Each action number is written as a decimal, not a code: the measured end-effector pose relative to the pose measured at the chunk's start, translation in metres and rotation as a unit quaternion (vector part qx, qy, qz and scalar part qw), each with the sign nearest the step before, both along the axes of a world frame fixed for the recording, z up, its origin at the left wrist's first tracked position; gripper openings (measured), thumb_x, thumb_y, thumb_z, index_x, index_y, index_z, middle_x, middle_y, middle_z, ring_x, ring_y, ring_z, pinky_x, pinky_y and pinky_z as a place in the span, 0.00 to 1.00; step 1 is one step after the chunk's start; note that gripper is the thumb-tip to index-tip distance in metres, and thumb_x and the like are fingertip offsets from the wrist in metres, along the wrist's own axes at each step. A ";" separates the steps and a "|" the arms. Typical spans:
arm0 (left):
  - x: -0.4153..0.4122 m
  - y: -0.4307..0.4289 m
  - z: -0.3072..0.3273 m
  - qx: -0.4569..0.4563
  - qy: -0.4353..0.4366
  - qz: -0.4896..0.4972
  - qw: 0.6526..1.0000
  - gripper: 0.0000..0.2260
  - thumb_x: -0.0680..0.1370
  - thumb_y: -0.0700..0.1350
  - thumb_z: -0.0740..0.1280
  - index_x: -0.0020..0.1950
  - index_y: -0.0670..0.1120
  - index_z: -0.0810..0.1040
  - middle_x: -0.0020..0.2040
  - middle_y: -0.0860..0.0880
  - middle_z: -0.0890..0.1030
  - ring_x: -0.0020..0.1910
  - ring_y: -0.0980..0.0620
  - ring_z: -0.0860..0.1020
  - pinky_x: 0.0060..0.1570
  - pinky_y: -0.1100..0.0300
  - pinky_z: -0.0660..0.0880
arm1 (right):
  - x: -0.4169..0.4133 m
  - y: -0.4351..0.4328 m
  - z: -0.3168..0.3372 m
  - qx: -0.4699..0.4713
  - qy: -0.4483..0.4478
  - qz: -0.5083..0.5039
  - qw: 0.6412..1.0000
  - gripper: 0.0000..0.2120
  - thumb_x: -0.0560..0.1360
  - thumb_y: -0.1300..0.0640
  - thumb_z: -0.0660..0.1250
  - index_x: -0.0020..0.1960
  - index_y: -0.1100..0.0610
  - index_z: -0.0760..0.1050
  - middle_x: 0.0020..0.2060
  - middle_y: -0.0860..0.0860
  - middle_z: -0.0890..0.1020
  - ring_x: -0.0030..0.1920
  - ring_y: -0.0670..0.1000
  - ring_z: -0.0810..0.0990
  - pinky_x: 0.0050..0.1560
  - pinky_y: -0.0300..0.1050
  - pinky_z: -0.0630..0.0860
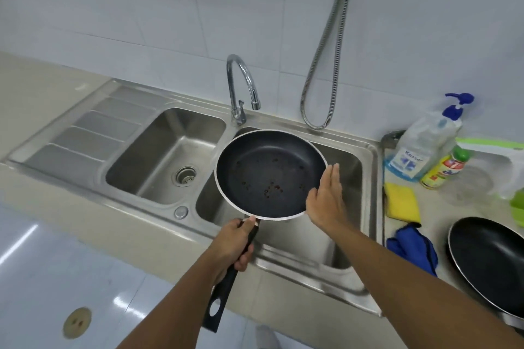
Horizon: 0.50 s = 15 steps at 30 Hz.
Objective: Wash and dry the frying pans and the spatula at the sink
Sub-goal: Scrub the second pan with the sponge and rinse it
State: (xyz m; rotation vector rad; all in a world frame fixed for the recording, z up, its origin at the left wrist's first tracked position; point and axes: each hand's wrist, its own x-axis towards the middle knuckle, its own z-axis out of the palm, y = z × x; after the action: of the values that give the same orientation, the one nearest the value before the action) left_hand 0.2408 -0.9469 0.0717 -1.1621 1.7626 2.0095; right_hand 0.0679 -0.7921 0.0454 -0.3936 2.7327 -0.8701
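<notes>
Frying pan (269,176), left fingers (241,260) gripping handle (225,286)

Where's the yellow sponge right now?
Head view, right side: the yellow sponge lies on the counter just right of the sink, in front of the soap bottle and behind the blue cloth.

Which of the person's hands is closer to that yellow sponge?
The right. The right hand is open at the rim of the frying pan, just left of the yellow sponge; the left hand grips the pan's handle, farther left.
</notes>
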 end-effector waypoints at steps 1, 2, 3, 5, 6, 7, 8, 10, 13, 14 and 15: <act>-0.003 -0.008 -0.001 0.000 -0.001 -0.003 1.000 0.16 0.86 0.55 0.60 0.54 0.41 0.70 0.31 0.45 0.72 0.21 0.53 0.64 0.20 0.66 0.60 | -0.006 -0.008 -0.003 0.049 0.039 0.022 0.998 0.34 0.82 0.56 0.53 0.81 0.62 0.40 0.81 0.54 0.39 0.81 0.56 0.45 0.79 0.50 0.49; -0.006 -0.016 -0.002 0.000 -0.001 -0.006 1.000 0.16 0.86 0.55 0.60 0.54 0.41 0.71 0.31 0.45 0.72 0.21 0.53 0.64 0.20 0.66 0.60 | -0.012 -0.016 -0.005 0.098 0.085 0.049 0.990 0.34 0.82 0.54 0.54 0.81 0.63 0.43 0.81 0.57 0.41 0.81 0.57 0.45 0.80 0.53 0.46; -0.010 -0.025 -0.004 -0.001 -0.001 -0.008 1.000 0.16 0.86 0.55 0.60 0.54 0.41 0.71 0.30 0.45 0.72 0.20 0.53 0.64 0.20 0.66 0.60 | -0.019 -0.025 -0.006 0.142 0.125 0.082 0.979 0.33 0.81 0.53 0.54 0.81 0.63 0.46 0.81 0.58 0.44 0.81 0.58 0.45 0.80 0.55 0.45; -0.015 -0.043 -0.007 -0.005 -0.003 -0.012 1.000 0.16 0.86 0.54 0.59 0.53 0.40 0.70 0.30 0.44 0.72 0.20 0.53 0.64 0.20 0.66 0.60 | -0.029 -0.048 -0.005 0.184 0.159 0.160 0.957 0.30 0.81 0.53 0.55 0.80 0.62 0.54 0.81 0.58 0.54 0.81 0.58 0.49 0.80 0.55 0.45; -0.018 -0.052 -0.009 -0.005 -0.005 -0.015 1.000 0.17 0.86 0.54 0.59 0.52 0.40 0.70 0.29 0.44 0.72 0.19 0.53 0.64 0.20 0.66 0.60 | -0.032 -0.061 -0.002 0.173 0.159 0.196 0.952 0.28 0.80 0.55 0.56 0.79 0.62 0.59 0.79 0.58 0.59 0.81 0.57 0.52 0.81 0.54 0.46; -0.020 -0.061 -0.013 -0.003 -0.007 -0.020 1.000 0.17 0.86 0.55 0.60 0.52 0.40 0.71 0.29 0.44 0.72 0.19 0.53 0.65 0.20 0.65 0.60 | -0.035 -0.077 0.001 0.148 0.152 0.224 0.951 0.27 0.80 0.58 0.58 0.78 0.61 0.62 0.78 0.58 0.63 0.80 0.57 0.55 0.81 0.52 0.47; -0.022 -0.069 -0.017 -0.001 -0.010 -0.027 1.000 0.17 0.86 0.55 0.60 0.53 0.40 0.71 0.29 0.44 0.73 0.20 0.53 0.65 0.21 0.65 0.60 | -0.036 -0.095 0.006 0.120 0.142 0.243 0.952 0.26 0.79 0.60 0.59 0.76 0.61 0.65 0.76 0.57 0.66 0.79 0.56 0.58 0.81 0.50 0.49; -0.025 -0.085 -0.027 0.003 -0.018 -0.040 0.999 0.18 0.86 0.55 0.60 0.54 0.39 0.72 0.29 0.44 0.73 0.20 0.52 0.65 0.22 0.64 0.60 | -0.040 -0.133 0.018 0.071 0.123 0.254 0.957 0.24 0.78 0.62 0.60 0.75 0.58 0.68 0.74 0.54 0.70 0.76 0.55 0.65 0.78 0.49 0.58; -0.025 -0.106 -0.041 0.014 -0.025 -0.064 0.998 0.21 0.85 0.56 0.61 0.56 0.36 0.71 0.30 0.42 0.72 0.20 0.51 0.63 0.21 0.63 0.59 | -0.047 -0.192 0.034 0.023 0.097 0.222 0.970 0.24 0.78 0.62 0.60 0.74 0.56 0.69 0.71 0.52 0.72 0.70 0.56 0.70 0.70 0.52 0.69; -0.025 -0.111 -0.044 0.017 -0.027 -0.075 0.997 0.22 0.85 0.57 0.61 0.57 0.35 0.71 0.30 0.42 0.72 0.20 0.50 0.63 0.21 0.63 0.59 | -0.052 -0.210 0.036 0.017 0.087 0.207 0.974 0.24 0.78 0.63 0.60 0.73 0.57 0.68 0.70 0.53 0.72 0.68 0.56 0.71 0.68 0.52 0.70; -0.024 -0.116 -0.047 0.019 -0.028 -0.086 0.996 0.23 0.85 0.57 0.61 0.57 0.35 0.70 0.30 0.42 0.72 0.20 0.50 0.63 0.21 0.64 0.59 | -0.058 -0.227 0.037 0.012 0.083 0.193 0.978 0.25 0.77 0.64 0.60 0.73 0.57 0.66 0.69 0.53 0.71 0.67 0.56 0.71 0.67 0.51 0.71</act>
State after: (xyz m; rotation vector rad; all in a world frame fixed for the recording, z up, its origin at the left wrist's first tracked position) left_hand 0.2164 -1.0627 0.0248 -1.0075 1.7264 1.8839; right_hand 0.0096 -1.0187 0.0825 -0.9932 2.6674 -0.7241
